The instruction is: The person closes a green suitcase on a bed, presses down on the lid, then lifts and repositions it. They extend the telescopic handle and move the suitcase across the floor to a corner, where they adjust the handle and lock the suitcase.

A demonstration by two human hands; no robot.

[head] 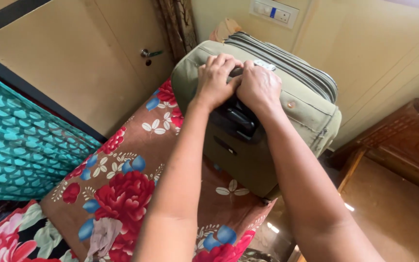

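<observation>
Brown bedspread with red and blue flower print (pixel 136 165) fills lower centre, teal patterned cloth (pixel 15 145) to its left, cream cupboard doors (pixel 73 58) behind. Olive-green soft fabric suitcase (pixel 267 145) stands upright on the far end of the bedspread, zip bands on its top side, near the cream wall. Brown wooden furniture (pixel 403 140) at right, apart from the case. Both hands side by side on top of the case: left hand (pixel 215 80) and right hand (pixel 259 87) each clenched round the black top handle (pixel 238 116), knuckles touching
</observation>
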